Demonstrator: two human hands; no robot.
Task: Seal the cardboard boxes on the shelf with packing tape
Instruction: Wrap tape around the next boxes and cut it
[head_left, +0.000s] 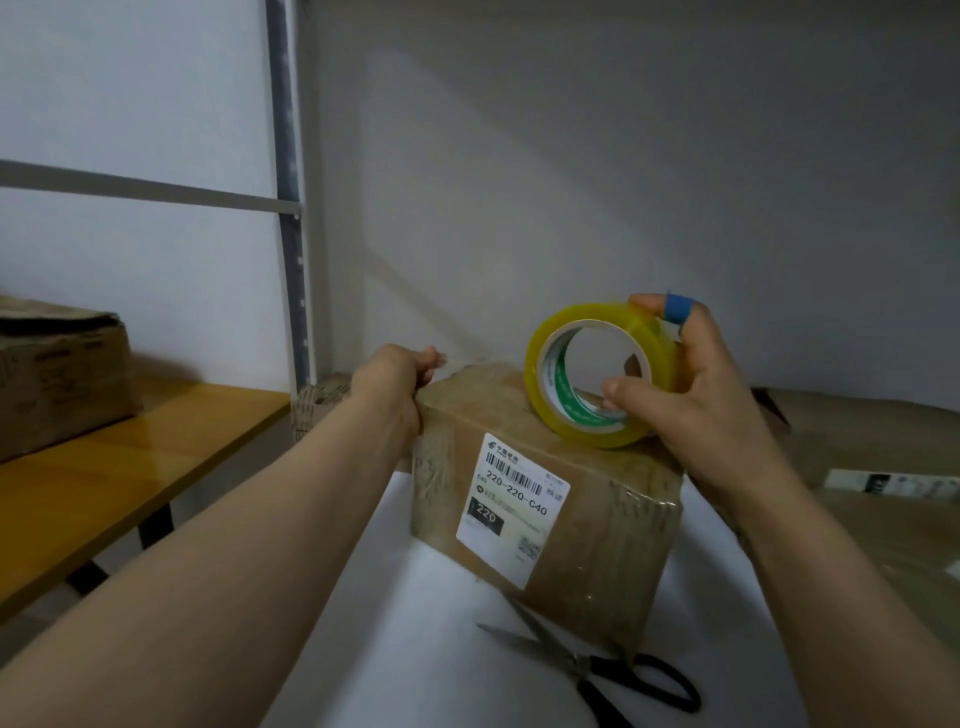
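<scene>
One white shelf (395, 649) carries the work, and the box (587, 545) sits on it directly under both grips, a top corner turned towards the person. A second box (872, 431) lies just right of the right hand's grip. A third box (57, 374) rests well left of the left hand, on a table (130, 467).

The left hand (397, 379) curls its fingers round the box's far left top corner. Judging by the pose, it steadies the box, and may also pin a tape end, though no loose end can be made out.

The right hand (717, 405) grips the roll (535, 374) with its thumb inside the core and its fingers over the outer rim. That hold stands the roll on edge on the box top, just right of the left hand's grip. Held so, the roll looks free to turn on the thumb and pay out tape along the top.

Scissors (582, 667) lie below both grips, against the box's near bottom corner, handles to the right. That probably keeps them handy for the cut. A label (511, 506) covers the box's near face below the roll. Old clear tape already wrinkles over the box edges.
</scene>
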